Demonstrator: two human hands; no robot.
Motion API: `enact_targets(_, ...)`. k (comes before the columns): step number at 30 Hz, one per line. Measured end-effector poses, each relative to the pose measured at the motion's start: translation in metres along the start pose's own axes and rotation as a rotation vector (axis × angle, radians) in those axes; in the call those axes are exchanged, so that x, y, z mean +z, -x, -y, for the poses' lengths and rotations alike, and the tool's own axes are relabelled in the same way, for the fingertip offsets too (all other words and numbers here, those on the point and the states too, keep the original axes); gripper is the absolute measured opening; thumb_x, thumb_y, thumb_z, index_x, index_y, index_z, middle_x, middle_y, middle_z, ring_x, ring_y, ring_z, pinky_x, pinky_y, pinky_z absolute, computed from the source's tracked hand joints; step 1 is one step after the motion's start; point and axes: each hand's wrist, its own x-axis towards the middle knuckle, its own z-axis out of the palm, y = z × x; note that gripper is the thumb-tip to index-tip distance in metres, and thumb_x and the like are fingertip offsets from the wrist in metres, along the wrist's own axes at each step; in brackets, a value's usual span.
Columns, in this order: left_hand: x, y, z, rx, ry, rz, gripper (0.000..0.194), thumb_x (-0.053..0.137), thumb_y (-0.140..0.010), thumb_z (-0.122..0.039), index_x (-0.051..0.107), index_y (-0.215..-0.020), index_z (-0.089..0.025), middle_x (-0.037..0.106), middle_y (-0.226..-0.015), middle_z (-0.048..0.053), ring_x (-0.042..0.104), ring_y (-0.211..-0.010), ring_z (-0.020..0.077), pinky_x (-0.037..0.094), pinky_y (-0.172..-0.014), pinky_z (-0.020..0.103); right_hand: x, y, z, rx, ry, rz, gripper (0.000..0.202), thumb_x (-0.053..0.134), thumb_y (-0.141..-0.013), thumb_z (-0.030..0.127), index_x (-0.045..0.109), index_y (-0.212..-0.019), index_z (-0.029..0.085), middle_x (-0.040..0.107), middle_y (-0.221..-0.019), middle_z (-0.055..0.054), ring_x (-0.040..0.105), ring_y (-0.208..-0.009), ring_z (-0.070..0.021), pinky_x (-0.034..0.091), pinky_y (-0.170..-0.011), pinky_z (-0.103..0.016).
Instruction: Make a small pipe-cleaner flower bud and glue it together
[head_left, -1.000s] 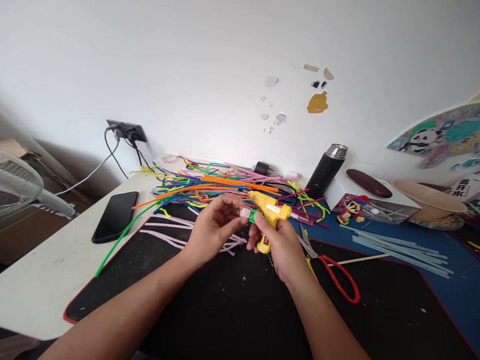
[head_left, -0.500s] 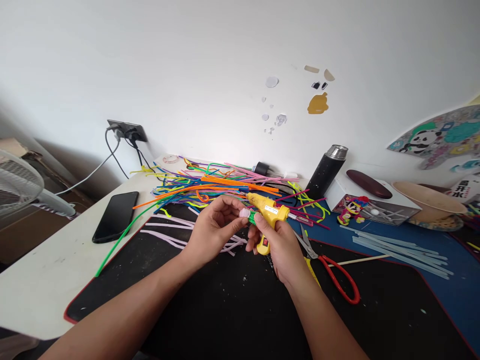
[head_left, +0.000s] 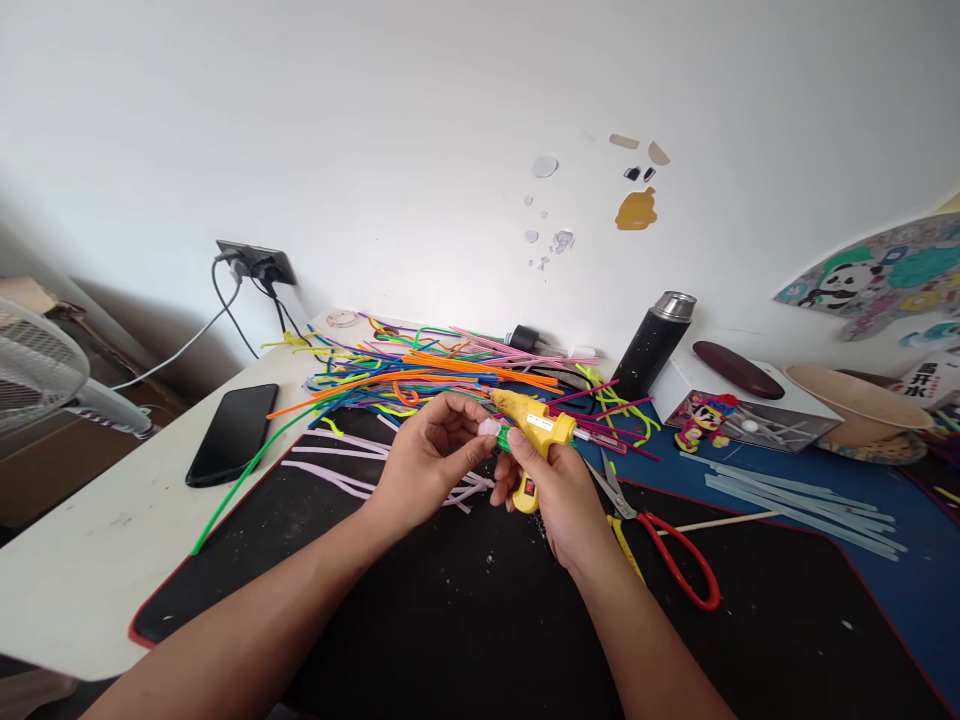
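My left hand (head_left: 431,450) is closed in a pinch on a small fuzzy lilac piece (head_left: 489,427), seemingly bent pipe cleaner. A green fuzzy part (head_left: 504,437) adjoins it, and the thumb of my right hand (head_left: 559,490) presses close to that. My right hand also wraps a yellow hot glue gun (head_left: 536,430), whose nozzle points up and left; its red switch shows on the handle. Some right fingers are hidden behind the gun. Lilac pipe cleaners (head_left: 337,475) lie on the black mat (head_left: 450,620) behind my left hand.
Red-handled scissors (head_left: 679,560) lie right of my right hand, near pale glue sticks (head_left: 810,505). Beyond my hands is a heap of coloured pipe cleaners (head_left: 450,365). A phone (head_left: 232,435) lies left; a black flask (head_left: 652,345) and a white box (head_left: 787,405) stand at the back right.
The glue gun has shifted very slightly down and left in my right hand. Both hands otherwise keep nearly the same pose around the lilac and green piece.
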Motion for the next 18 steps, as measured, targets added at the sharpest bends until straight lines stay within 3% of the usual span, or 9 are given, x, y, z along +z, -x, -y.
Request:
enact_targets(6,-0.0003,0.0022,-0.0014,0.024,-0.068,-0.007,0.024,0.084,-0.088,-0.030,0.066,-0.098,-0.019,0.071,-0.093,0.004,0.070,-0.083,0.0159,0.059,-0.080,0.028,0.0005,0.0000,-0.0005,0.002,-0.007,0.003,0.052,0.082,-0.080,0.068,0.069,-0.080,0.017,0.067,-0.067,-0.001,0.066,-0.050,-0.0145,0.044,-0.044,-0.023)
enact_targets(18,-0.0035,0.0083,0.0054,0.252,-0.480,0.022,0.009,0.070,-0.097,-0.023,0.065,-0.104,-0.022,0.073,-0.097,0.003,0.074,-0.085,0.0162,0.062,-0.079,0.028,-0.0015,-0.0040,-0.0077,-0.010,-0.016,0.027,0.048,0.080,-0.084,0.065,0.070,-0.084,0.018,0.067,-0.070,-0.001,0.067,-0.051,-0.0154,0.043,-0.042,-0.023)
